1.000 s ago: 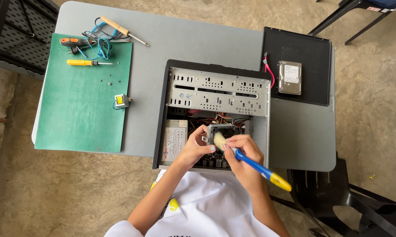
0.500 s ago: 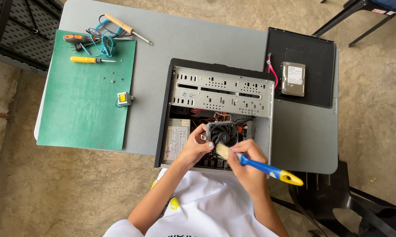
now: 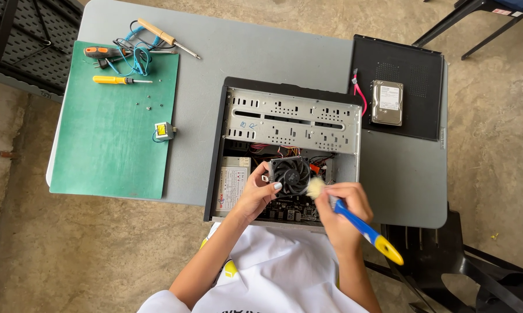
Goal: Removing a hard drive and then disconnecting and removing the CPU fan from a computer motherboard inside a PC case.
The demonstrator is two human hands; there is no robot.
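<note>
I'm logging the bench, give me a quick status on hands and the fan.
Left hand steadies cooler fan. Right hand grips blue-yellow brush, bristles at the fan's right edge. Nothing blocking.

Bare grey surface (image 3: 261,55) lies open at upper centre; the metal drive cage (image 3: 293,120) roofs the case's upper half, crowding the fan (image 3: 289,175) below.

A green mat (image 3: 113,133) lies on the left of the grey table (image 3: 261,52), with a yellow screwdriver (image 3: 119,80), an orange-handled tool (image 3: 102,51), a blue coiled cable (image 3: 135,58) and a wooden-handled soldering iron (image 3: 166,37) at its far end, and a small transformer (image 3: 163,131) at its right edge. On the right, a hard drive (image 3: 387,102) rests on a black side panel (image 3: 418,69). A black chair (image 3: 447,255) stands near right on the concrete floor (image 3: 70,255).
</note>
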